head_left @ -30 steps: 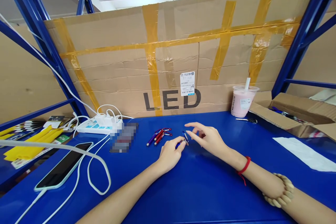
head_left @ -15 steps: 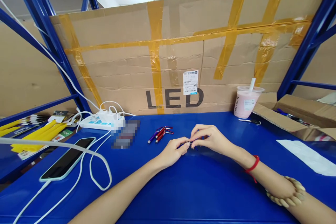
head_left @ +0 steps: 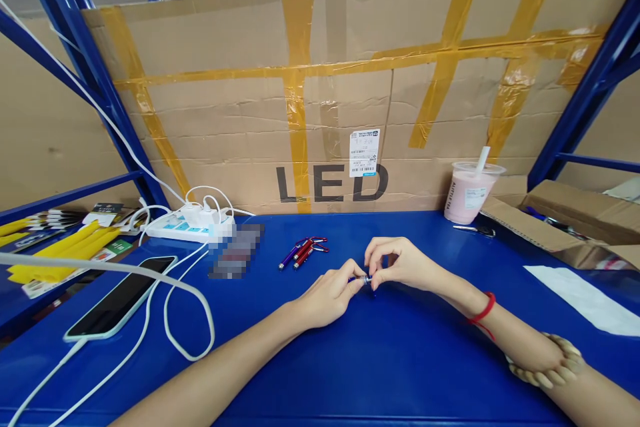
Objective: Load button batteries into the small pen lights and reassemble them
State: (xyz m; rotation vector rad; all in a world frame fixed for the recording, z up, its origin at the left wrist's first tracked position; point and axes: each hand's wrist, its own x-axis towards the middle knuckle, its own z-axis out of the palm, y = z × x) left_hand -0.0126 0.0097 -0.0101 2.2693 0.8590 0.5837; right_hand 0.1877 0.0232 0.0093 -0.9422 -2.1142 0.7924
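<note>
Both hands meet at the middle of the blue table (head_left: 350, 360). My left hand (head_left: 327, 295) pinches one end of a small blue keychain flashlight (head_left: 367, 279). The fingertips of my right hand (head_left: 403, 265) are closed on its other end. Most of the flashlight is hidden between the fingers. Just behind the hands, a small pile of purple and red keychain flashlights (head_left: 303, 251) with clips lies on the table.
A phone (head_left: 120, 297) on a white cable (head_left: 185, 340) and a power strip (head_left: 187, 227) lie at left. A pink drink cup (head_left: 471, 192), a pen (head_left: 475, 230), an open carton (head_left: 575, 220) and white paper (head_left: 583, 297) sit at right. A taped cardboard wall (head_left: 325, 113) stands behind.
My right hand, open a second ago, came in and closed its fingertips on the blue flashlight that my left hand holds. Both hands stay near the table's middle.
</note>
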